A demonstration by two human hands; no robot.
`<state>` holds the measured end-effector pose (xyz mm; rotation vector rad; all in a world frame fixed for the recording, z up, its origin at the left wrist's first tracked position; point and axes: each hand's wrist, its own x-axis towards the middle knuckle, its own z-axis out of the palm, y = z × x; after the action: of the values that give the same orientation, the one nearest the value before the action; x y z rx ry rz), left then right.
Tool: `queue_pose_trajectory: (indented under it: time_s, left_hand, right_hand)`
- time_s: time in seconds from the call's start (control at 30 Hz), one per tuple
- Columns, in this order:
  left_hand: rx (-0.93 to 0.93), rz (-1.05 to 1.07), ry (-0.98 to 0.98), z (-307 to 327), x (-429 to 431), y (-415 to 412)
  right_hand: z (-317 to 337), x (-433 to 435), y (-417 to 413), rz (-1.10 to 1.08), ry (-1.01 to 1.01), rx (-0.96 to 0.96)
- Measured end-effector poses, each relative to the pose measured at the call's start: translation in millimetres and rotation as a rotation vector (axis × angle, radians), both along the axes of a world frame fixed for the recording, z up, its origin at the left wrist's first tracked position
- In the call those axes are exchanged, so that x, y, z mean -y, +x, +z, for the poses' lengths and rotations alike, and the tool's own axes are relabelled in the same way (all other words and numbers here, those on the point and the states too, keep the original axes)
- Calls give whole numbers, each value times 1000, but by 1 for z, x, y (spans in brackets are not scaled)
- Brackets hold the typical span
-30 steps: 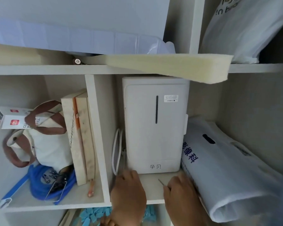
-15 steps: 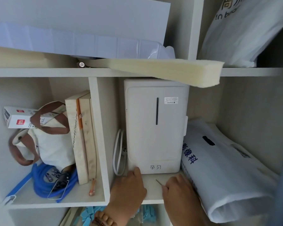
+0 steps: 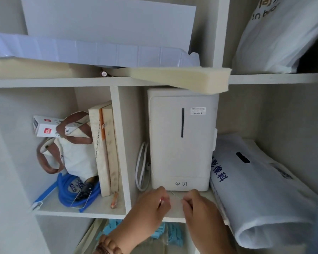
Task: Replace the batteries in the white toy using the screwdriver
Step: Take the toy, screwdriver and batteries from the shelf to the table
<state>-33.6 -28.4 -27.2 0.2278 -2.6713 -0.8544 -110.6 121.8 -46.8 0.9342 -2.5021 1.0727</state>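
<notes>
L hand point(image 3: 152, 206) curled on small red item point(image 3: 162, 199) (unclear what); R hand point(image 3: 198, 208) pinches thin metal rod point(image 3: 175, 194).

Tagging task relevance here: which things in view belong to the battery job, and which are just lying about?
Job: left hand, pinching a small reddish item; right hand, holding a thin metal shaft, possibly the screwdriver.
Lying about: tall white boxy appliance; white plastic bag with blue print; cream canvas bag with brown straps; coiled blue hose; yellowish foam slab.
</notes>
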Motion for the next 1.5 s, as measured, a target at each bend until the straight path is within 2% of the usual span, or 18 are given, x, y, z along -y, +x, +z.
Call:
queue_pose_trajectory:
  time_s: [0.1, 0.23, 0.37, 0.53, 0.67, 0.8, 1.2, 1.37, 1.5]
  left_hand:
    - [-10, 54, -7, 2, -1, 17]
    - [-112, 165, 35, 6, -2, 48]
    - [-125, 300, 26, 5, 10, 90]
    - [-122, 419, 36, 13, 37, 164]
    - [-167, 531, 30, 18, 68, 236]
    - [-182, 685, 12, 8, 108, 332]
    - [-172, 1166, -12, 8, 200, 695]
    - [-180, 1377, -19, 3, 235, 809]
    - [-174, 1537, 2, -9, 279, 891]
  right_hand:
    - [-2, 3, 1, 92, -102, 15]
    - [2, 9, 13, 228, -222, 17]
    - [2, 28, 41, 333, -318, 87]
    - [4, 68, 96, 486, -317, 220]
    - [9, 119, 151, 606, -207, 211]
    - [10, 181, 238, 696, -171, 178]
    - [1, 360, 582, 1142, -162, 121]
    - [6, 435, 700, 1319, -144, 43]
    - [2, 501, 792, 1498, -151, 115]
